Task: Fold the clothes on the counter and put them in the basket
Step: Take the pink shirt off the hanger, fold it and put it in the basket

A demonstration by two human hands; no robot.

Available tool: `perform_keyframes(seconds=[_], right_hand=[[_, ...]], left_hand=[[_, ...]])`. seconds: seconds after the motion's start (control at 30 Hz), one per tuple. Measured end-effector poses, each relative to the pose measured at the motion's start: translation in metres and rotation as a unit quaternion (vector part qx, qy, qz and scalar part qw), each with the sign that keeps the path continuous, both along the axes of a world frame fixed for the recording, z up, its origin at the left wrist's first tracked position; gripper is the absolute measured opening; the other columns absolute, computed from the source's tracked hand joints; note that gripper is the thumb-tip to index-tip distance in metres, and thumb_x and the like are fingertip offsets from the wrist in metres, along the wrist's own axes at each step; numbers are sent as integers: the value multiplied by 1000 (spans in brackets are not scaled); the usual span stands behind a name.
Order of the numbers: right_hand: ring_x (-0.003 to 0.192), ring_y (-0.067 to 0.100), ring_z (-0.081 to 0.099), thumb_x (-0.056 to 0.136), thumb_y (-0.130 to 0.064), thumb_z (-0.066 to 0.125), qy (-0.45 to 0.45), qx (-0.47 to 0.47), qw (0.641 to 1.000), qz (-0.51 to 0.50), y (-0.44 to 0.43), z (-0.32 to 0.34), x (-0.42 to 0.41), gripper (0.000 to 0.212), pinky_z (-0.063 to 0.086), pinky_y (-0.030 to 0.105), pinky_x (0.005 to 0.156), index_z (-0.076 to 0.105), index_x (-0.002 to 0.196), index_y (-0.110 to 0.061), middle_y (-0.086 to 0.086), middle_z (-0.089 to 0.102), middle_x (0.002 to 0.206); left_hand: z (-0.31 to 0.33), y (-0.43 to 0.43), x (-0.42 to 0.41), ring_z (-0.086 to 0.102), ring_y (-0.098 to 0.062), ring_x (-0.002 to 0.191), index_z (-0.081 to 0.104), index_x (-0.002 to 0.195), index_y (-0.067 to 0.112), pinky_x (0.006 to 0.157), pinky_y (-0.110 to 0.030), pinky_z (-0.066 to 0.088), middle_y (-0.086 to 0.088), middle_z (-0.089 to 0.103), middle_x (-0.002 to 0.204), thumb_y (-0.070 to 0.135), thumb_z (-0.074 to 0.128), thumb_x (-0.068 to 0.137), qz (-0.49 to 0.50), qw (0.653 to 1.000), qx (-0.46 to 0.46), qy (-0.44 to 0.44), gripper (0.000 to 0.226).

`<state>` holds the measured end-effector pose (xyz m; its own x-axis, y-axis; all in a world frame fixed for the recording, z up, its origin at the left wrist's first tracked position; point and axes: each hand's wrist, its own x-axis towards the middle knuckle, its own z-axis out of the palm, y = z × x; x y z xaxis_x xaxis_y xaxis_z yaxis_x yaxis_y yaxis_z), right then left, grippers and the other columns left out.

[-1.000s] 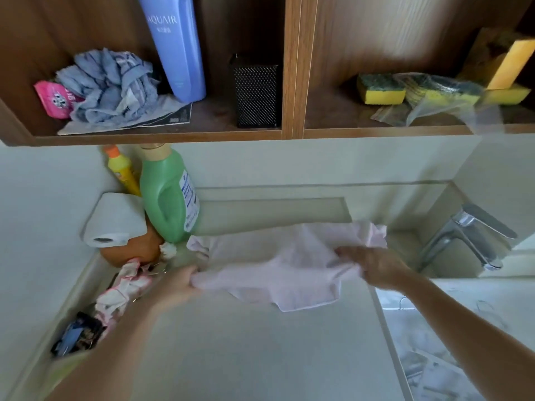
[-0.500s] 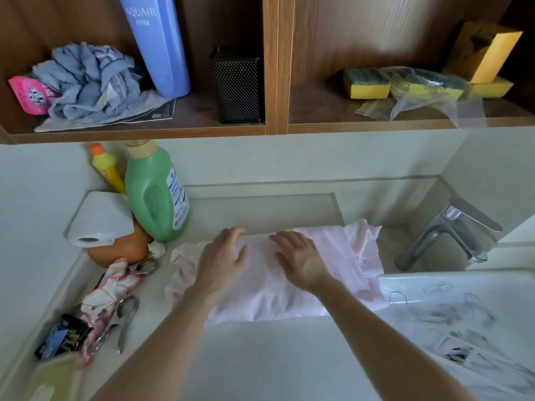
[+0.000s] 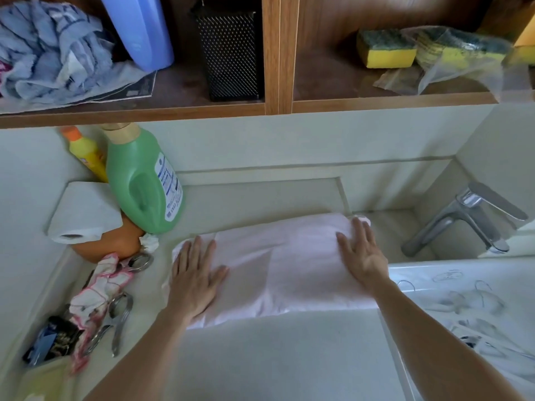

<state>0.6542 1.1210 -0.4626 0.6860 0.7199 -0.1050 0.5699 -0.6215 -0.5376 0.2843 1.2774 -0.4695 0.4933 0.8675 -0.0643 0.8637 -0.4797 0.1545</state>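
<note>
While hands (image 3: pixel 197 280) (image 3: pixel 363 257) press cloth (image 3: pixel 289 264), sponges (image 3: pixel 386 49) in cubby (image 3: pixel 327 82)

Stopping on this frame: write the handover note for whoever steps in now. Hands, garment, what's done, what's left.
Left hand: open, pressing flat on the left end of the pink garment.
Right hand: open, pressing flat on its right end.
Garment: on the counter, folded into a long band.
Done: the lengthwise fold.
Left: fold it smaller and put it in the basket, which is not plainly in view.
</note>
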Motion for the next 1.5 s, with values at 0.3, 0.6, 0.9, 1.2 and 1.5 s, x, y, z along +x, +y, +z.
perform_keyframes(seconds=[0.3, 0.6, 0.9, 1.2, 1.5], right_hand=[[148, 38, 8, 100, -51, 36, -152, -185, 970, 30, 19, 40, -4, 65, 20, 56, 114, 6, 154, -29, 11, 0, 164], [140, 43, 28, 94, -68, 36, -75, -254, 949, 172, 0, 48, -121, 86, 34, 50, 109, -4, 157, -24, 24, 18, 155], [151, 28, 10, 94, -47, 58, -46, -124, 938, 321, 2, 53, -101, 79, 18, 42, 120, 10, 157, -37, 9, 2, 165], [121, 40, 55, 89, -52, 61, 152, -91, 977, 123, -31, 47, -118, 91, 46, 41, 101, 5, 156, -26, 20, 55, 135], [130, 17, 42, 62, -57, 84, 349, 125, 920, 130, -59, 54, -129, 99, 45, 38, 107, 28, 144, -53, -3, 40, 140]], left_hand=[[35, 4, 8, -33, -27, 146, -25, 152, 35, 121, -44, -14, -4, -42, 155, 109, 23, 31, 26, 977, -190, 98, 150], [60, -38, 10, -4, -39, 152, -24, 153, 25, 122, -50, 11, -14, -20, 163, 95, 60, 38, 48, 928, -230, 290, 159], [94, -39, 62, 62, -27, 111, 57, 111, 24, 91, -34, 50, -5, 61, 116, 66, 60, 78, 72, 985, -156, -6, 54], [67, -60, 65, 60, -20, 103, 40, 132, 18, 70, -30, 48, 3, 56, 127, 42, 82, 72, 183, 890, -294, -297, 77], [82, -95, 49, 41, 1, 126, 31, 149, 45, 76, -16, 49, 18, 36, 150, 17, 74, 88, 60, 881, -296, -363, 79]])
